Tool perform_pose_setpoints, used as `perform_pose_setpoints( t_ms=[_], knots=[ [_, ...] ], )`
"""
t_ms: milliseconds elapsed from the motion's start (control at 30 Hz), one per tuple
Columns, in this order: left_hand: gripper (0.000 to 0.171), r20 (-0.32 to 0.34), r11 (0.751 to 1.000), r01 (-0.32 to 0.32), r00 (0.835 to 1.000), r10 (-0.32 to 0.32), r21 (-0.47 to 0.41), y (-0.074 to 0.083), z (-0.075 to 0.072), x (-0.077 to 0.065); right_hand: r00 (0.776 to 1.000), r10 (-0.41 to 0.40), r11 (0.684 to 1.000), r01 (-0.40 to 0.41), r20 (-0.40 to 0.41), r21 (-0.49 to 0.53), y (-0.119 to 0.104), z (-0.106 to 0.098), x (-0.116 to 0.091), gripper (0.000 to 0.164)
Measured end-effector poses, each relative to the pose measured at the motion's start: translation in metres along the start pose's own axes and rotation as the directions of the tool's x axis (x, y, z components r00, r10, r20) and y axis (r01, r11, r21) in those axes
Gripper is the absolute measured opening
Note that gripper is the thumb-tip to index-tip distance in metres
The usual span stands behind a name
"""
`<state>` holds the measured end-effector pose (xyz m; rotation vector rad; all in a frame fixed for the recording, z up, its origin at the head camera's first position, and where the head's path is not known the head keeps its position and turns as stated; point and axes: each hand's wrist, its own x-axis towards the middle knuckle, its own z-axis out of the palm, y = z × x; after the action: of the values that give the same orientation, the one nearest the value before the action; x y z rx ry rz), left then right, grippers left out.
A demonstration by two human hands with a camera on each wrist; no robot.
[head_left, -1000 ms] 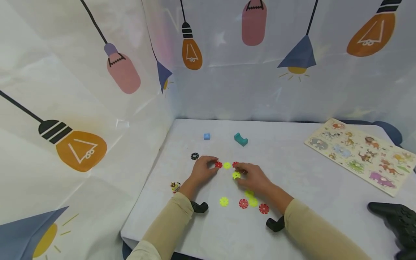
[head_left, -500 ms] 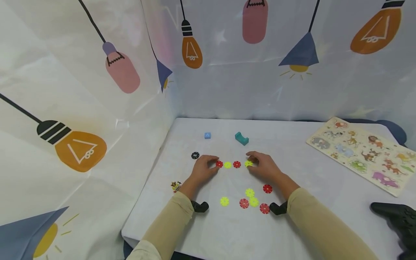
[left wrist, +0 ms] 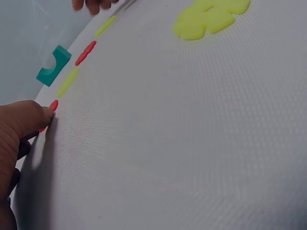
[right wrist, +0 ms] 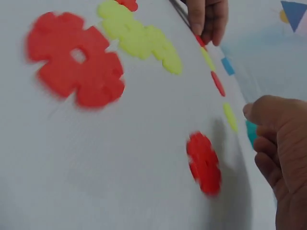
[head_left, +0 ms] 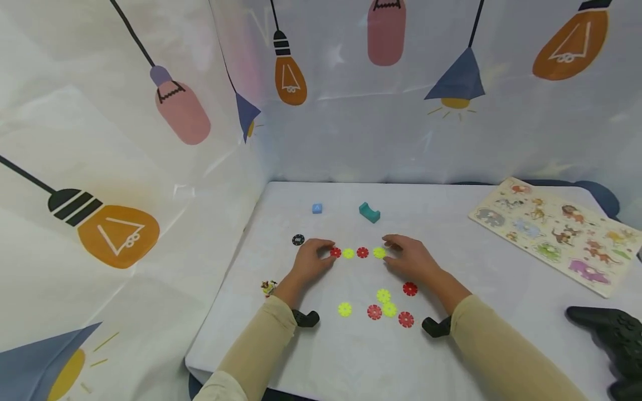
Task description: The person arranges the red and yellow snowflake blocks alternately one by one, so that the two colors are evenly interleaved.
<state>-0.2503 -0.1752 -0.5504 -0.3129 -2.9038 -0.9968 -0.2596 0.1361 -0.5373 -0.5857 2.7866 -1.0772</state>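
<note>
Four-part row in the head view runs red, yellow, red, yellow, all flat notched plastic discs on the white table. My left hand (head_left: 312, 262) pinches the leftmost red disc (head_left: 335, 253) between thumb and fingers; in the left wrist view the thumb presses on that red disc (left wrist: 54, 105). Beside it lie a yellow disc (head_left: 348, 253) and another red disc (head_left: 363, 252). My right hand (head_left: 412, 259) hovers just right of the end yellow disc (head_left: 379, 253), thumb and fingers parted. The right wrist view shows the thumb apart from that yellow disc (right wrist: 230, 117), its fingers loosely bent.
Loose red discs (head_left: 406, 319) and yellow discs (head_left: 344, 309) lie nearer the person. Behind the row are a blue cube (head_left: 317, 208) and a teal curved block (head_left: 369, 213). A black chip (head_left: 298, 239), small figurine (head_left: 268, 287), animal puzzle board (head_left: 557, 234) and black game controller (head_left: 607, 334) lie around.
My right hand carried a yellow disc up to the row's right end, let it go and drew slightly right. A red disc once hidden under the arm now shows. My left hand stayed.
</note>
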Motion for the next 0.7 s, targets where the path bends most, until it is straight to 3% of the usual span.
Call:
perform_pose_setpoints(
  t_ms=[200,367,500,700],
  knots=[
    [0.039,-0.004,1.0,-0.018,1.0,0.018,0.001,-0.003,0.001,0.002,0.993,-0.096,0.994,0.1,0.07,-0.051,0.007,-0.023,-0.043,0.063],
    [0.038,-0.013,1.0,-0.014,1.0,0.014,0.002,-0.003,-0.003,0.001,0.976,-0.208,0.971,0.214,0.063,-0.102,0.016,-0.02,-0.073,0.065],
    [0.038,-0.018,1.0,-0.01,1.0,0.01,-0.016,-0.002,-0.003,0.0,0.961,-0.277,0.951,0.277,0.021,-0.141,0.019,-0.015,-0.082,0.055],
    [0.038,-0.012,1.0,-0.013,1.0,0.013,-0.026,-0.001,0.001,-0.001,0.971,-0.237,0.964,0.236,0.002,-0.122,0.018,-0.013,-0.079,0.055]
  ],
)
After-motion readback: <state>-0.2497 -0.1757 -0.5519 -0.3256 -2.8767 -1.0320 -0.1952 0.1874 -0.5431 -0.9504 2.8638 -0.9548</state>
